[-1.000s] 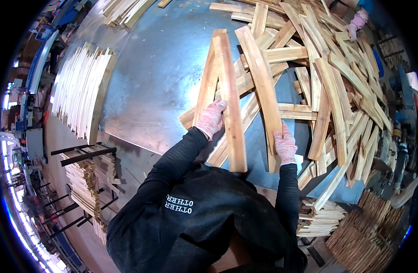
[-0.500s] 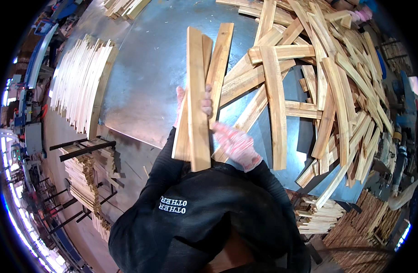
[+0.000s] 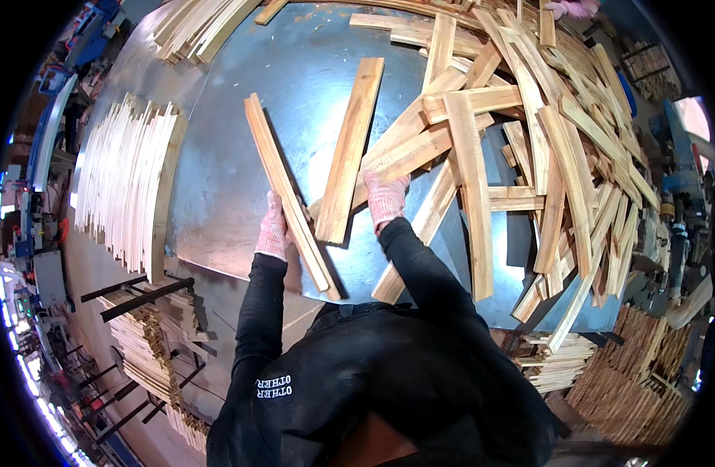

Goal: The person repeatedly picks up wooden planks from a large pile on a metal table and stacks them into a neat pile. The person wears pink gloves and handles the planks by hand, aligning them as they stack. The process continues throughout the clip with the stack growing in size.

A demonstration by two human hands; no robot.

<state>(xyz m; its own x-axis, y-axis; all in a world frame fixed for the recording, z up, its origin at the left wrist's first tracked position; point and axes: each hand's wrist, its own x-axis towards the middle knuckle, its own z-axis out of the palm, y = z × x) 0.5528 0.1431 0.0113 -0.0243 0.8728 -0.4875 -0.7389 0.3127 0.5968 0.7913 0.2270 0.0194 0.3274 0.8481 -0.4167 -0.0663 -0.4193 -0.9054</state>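
My left hand (image 3: pixel 272 231), in a pink-and-white knit glove, is closed on a pair of narrow wooden boards (image 3: pixel 289 194) lying face to face, edge up, slanting over the front of the metal table. My right hand (image 3: pixel 386 198), gloved alike, grips a diagonal wooden plank (image 3: pixel 413 153) at the left side of the pile; its thumb shows on top and its other fingers are mostly hidden. Between my hands a single wooden board (image 3: pixel 353 148) lies at a slant, its near end over the plank's lower end.
A jumbled pile of boards (image 3: pixel 556 156) covers the table's right side. At left stands a row of pale boards on edge (image 3: pixel 128 183), with another bundle (image 3: pixel 206 27) behind. Stacked wood (image 3: pixel 143 335) rests on a black rack below. A co-worker's gloved hand (image 3: pixel 573 9) shows at the far right.
My left hand has lowered the boards it was holding up and turned them edge up, to the left. My right hand, free before, has moved forward onto the diagonal plank.
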